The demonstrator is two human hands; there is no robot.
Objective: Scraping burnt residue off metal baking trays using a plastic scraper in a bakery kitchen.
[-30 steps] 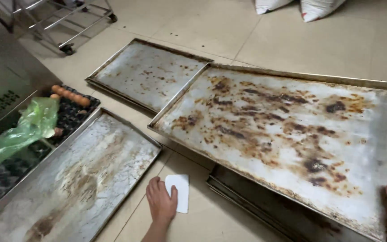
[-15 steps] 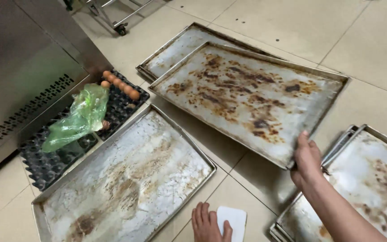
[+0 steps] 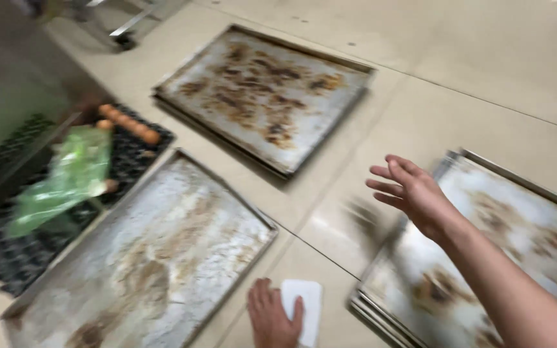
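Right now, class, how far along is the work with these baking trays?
Done: one stained baking tray lies flat on the floor, another tray nearer. In hand: nothing; the right hand hovers open, the left hand rests beside a white scraper. Left: the tray stack, all crusted.

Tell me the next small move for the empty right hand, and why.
Probably lower the right hand onto the top tray of the stack beside it: the hand hangs open and empty just above that stack's near corner, while the left hand rests on the white scraper.
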